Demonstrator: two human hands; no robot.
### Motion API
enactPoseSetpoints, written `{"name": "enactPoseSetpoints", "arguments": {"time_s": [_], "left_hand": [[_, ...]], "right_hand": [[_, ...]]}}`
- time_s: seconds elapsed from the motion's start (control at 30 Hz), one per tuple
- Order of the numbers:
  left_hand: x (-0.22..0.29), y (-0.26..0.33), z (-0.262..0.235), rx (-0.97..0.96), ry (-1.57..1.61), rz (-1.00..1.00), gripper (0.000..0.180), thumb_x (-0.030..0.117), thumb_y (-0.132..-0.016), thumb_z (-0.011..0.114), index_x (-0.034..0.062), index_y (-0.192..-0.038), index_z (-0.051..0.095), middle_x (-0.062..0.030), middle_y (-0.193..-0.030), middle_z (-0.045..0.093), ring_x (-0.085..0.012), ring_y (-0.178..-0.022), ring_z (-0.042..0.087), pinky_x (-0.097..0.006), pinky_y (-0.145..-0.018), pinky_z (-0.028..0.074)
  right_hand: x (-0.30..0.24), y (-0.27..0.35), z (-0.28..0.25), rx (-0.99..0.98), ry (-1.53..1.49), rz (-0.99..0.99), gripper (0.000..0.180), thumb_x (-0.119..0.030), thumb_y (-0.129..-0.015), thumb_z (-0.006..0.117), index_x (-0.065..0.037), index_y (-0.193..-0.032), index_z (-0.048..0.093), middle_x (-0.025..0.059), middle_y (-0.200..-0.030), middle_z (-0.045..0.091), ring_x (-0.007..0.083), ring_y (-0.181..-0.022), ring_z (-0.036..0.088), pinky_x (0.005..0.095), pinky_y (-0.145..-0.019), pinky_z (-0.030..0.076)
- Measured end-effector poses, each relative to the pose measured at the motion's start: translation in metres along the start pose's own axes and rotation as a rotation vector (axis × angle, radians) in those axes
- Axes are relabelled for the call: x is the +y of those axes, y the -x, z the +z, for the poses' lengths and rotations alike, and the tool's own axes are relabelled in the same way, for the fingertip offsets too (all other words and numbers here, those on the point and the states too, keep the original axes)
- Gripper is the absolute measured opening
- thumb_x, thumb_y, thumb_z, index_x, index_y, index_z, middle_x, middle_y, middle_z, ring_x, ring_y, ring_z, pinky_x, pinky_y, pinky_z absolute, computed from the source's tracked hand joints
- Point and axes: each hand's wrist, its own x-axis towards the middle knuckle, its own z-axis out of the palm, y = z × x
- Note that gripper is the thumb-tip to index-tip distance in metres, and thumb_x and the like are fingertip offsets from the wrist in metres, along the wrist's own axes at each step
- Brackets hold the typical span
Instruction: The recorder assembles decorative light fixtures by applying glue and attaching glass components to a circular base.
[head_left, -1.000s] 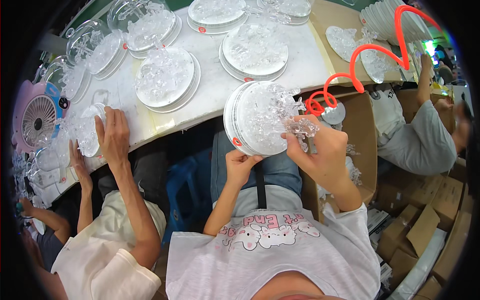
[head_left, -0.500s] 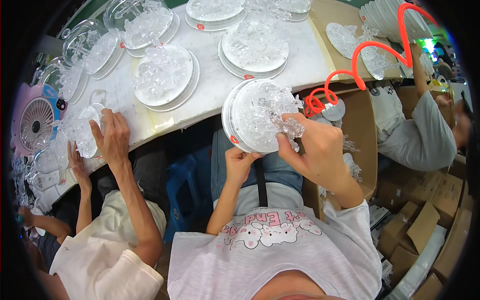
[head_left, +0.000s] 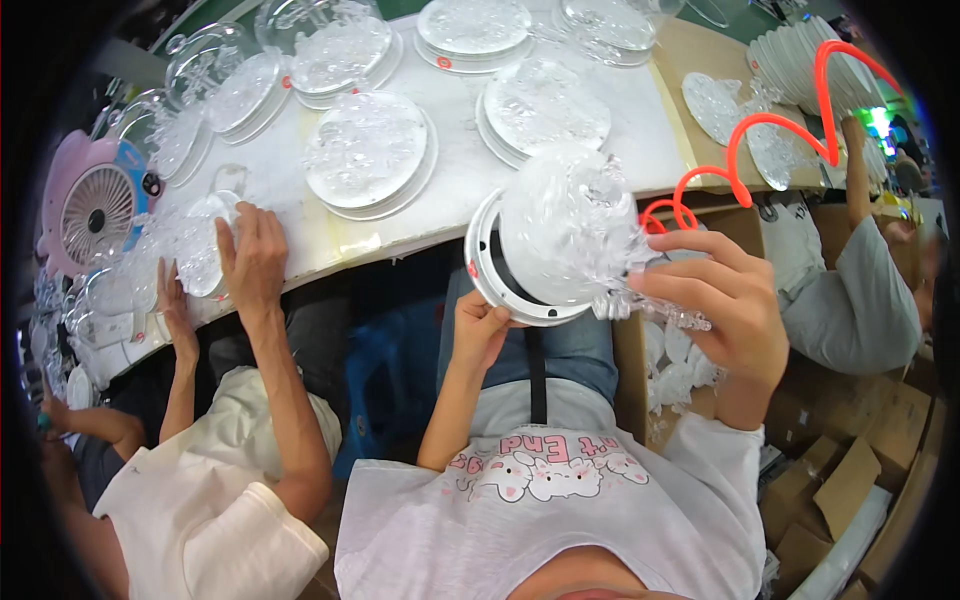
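My left hand [head_left: 480, 325] grips the lower rim of a round white ring base [head_left: 500, 290], tilted up toward me. It carries a cluster of clear crystal-like plastic pieces [head_left: 570, 235]. My right hand [head_left: 725, 315] pinches a clear leaf-shaped plastic piece [head_left: 655, 308] against the right side of that cluster. Both hands are held above my lap, in front of the white table edge [head_left: 400, 235].
Several finished round crystal lamps [head_left: 368, 152] lie on the white table. A person at my left handles a clear piece [head_left: 195, 255] with both hands. A pink fan [head_left: 95, 210] stands far left. A red coiled hose [head_left: 760, 135] and another person [head_left: 850, 290] are at right, cardboard boxes [head_left: 840, 490] below.
I have tilted the ring base up so its side faces me and lifted it nearer. My right hand moved down to its right edge with the clear piece.
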Motion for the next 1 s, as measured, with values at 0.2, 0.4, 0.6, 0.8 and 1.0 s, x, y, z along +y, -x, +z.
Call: {"name": "enactPoseSetpoints", "arguments": {"time_s": [0.2, 0.4, 0.6, 0.8, 1.0], "left_hand": [[0.015, -0.007, -0.005, -0.033, -0.015, -0.024, 0.029, 0.008, -0.073, 0.064, -0.0053, -0.097, 0.054, -0.0132, -0.089, 0.061, -0.0207, -0.078, 0.061, -0.034, -0.068, 0.053], [0.018, -0.009, -0.009, -0.029, -0.072, -0.070, 0.033, 0.008, -0.072, 0.065, -0.0052, -0.100, 0.054, -0.0126, -0.091, 0.061, -0.0191, -0.079, 0.061, -0.031, -0.069, 0.052], [0.019, -0.011, -0.011, -0.047, -0.064, -0.078, 0.033, 0.008, -0.072, 0.065, -0.0041, -0.100, 0.054, -0.0116, -0.091, 0.061, -0.0181, -0.078, 0.061, -0.029, -0.068, 0.052], [0.021, -0.009, -0.005, -0.054, -0.067, -0.086, 0.032, 0.006, -0.072, 0.065, -0.0033, -0.101, 0.055, -0.0117, -0.093, 0.061, -0.0183, -0.081, 0.060, -0.030, -0.070, 0.051], [0.019, -0.007, 0.004, -0.109, -0.071, -0.056, 0.031, 0.000, -0.071, 0.064, -0.0039, -0.100, 0.056, -0.0115, -0.095, 0.060, -0.0181, -0.086, 0.059, -0.030, -0.075, 0.049]], "right_hand": [[0.034, 0.000, 0.002, -0.228, -0.247, -0.072, 0.034, 0.009, -0.050, 0.049, -0.004, -0.080, 0.060, 0.0066, -0.083, 0.060, 0.0261, -0.089, 0.057, 0.0316, -0.070, 0.047], [0.055, 0.000, 0.016, -0.213, -0.541, -0.009, 0.034, 0.010, -0.050, 0.051, -0.005, -0.080, 0.059, 0.0058, -0.080, 0.060, 0.0260, -0.093, 0.056, 0.0334, -0.076, 0.046], [0.070, 0.004, 0.023, -0.155, -0.742, 0.002, 0.030, 0.009, -0.047, 0.052, -0.004, -0.074, 0.060, 0.0070, -0.077, 0.059, 0.0311, -0.098, 0.053, 0.0403, -0.082, 0.044], [0.075, 0.007, 0.029, -0.114, -0.789, -0.026, 0.028, 0.005, -0.046, 0.056, -0.003, -0.072, 0.060, 0.0070, -0.076, 0.058, 0.0324, -0.099, 0.052, 0.0399, -0.082, 0.043], [0.074, 0.003, 0.033, -0.115, -0.797, -0.033, 0.020, 0.003, -0.049, 0.057, -0.003, -0.068, 0.059, 0.0056, -0.074, 0.058, 0.0332, -0.101, 0.050, 0.0411, -0.083, 0.043]]}}
